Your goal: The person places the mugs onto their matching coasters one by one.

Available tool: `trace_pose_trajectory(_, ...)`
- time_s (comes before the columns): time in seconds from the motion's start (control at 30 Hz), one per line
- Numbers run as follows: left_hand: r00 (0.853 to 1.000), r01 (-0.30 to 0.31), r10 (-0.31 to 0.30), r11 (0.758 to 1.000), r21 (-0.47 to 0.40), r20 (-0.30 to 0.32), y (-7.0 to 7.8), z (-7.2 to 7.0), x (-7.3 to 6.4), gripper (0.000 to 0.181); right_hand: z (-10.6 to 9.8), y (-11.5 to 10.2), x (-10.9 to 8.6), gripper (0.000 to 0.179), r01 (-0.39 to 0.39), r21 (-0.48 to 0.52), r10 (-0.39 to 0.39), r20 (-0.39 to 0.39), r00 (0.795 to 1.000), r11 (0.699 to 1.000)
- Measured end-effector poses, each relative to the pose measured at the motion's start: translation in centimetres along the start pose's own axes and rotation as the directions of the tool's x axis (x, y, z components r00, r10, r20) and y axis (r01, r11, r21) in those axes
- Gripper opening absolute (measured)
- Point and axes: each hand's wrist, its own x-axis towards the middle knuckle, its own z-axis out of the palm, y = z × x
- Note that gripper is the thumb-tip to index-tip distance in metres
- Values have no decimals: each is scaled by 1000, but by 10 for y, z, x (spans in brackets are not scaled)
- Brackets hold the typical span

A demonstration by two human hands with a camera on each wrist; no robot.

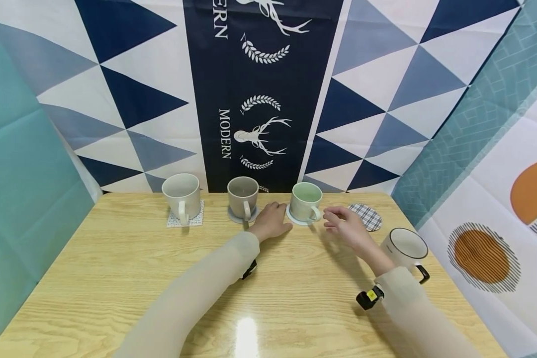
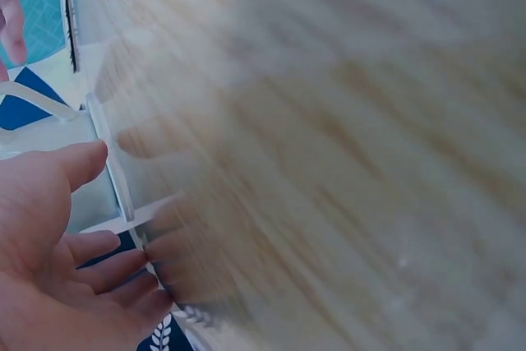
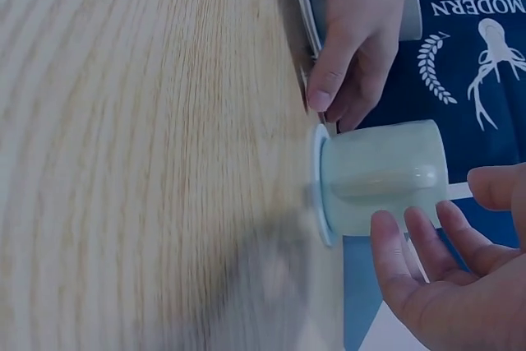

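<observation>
A pale green mug (image 1: 306, 199) stands upright on a round light blue coaster (image 1: 296, 220) near the back edge of the table, handle toward the front right. My left hand (image 1: 270, 222) is just left of that coaster, fingers relaxed and holding nothing; in the left wrist view its thumb (image 2: 86, 160) overlaps the mug. On the mug's other side, my right hand (image 1: 345, 228) has loosely bent fingers beside the handle. The right wrist view shows its fingertips close to the mug wall (image 3: 382, 170), with nothing in the grasp.
A grey-brown mug (image 1: 243, 196) on a round grey coaster and a white mug (image 1: 181, 194) on a square speckled coaster (image 1: 199, 217) stand to the left. A plaid coaster (image 1: 366, 217) lies bare at right, near a black-rimmed white mug (image 1: 404, 248) beside my right forearm.
</observation>
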Motion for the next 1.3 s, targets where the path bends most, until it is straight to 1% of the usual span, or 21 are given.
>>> trace_pose_trajectory(0.1,1000,-15,15,1000,-13,-8,-2,-2,-4,65,-3,-1,-6,52,-2,-2,2,6,1000,1000)
trace_pose_trajectory(0.3,999,-39,39,999,-20,-8,-3,-7,-12,65,-11,-4,-18,53,27,-9,-27,17,999,1000)
trace_pose_trajectory(0.47,999,-38,38,999,-37,-8,-4,-9,-16,65,-20,-7,-30,51,44,-18,-43,38,998,999)
trace_pose_trajectory(0.6,999,-39,38,998,-56,-12,-2,-11,-20,65,-30,-8,-41,55,41,-21,-40,53,998,999)
trace_pose_trajectory(0.8,997,-80,78,992,-96,-24,5,-10,-26,64,-42,-3,-58,57,60,-16,-59,51,997,998)
trace_pose_trajectory(0.93,995,-99,97,989,-109,-23,12,-10,-30,66,-48,-1,-67,57,72,-49,-70,46,996,996)
trace_pose_trajectory(1.1,994,-111,110,987,-114,-20,21,-7,-33,67,-53,3,-76,57,71,-79,-68,43,997,994)
trace_pose_trajectory(1.3,990,-137,134,982,-128,-32,31,-3,-39,65,-54,11,-86,56,72,-63,-70,33,997,995)
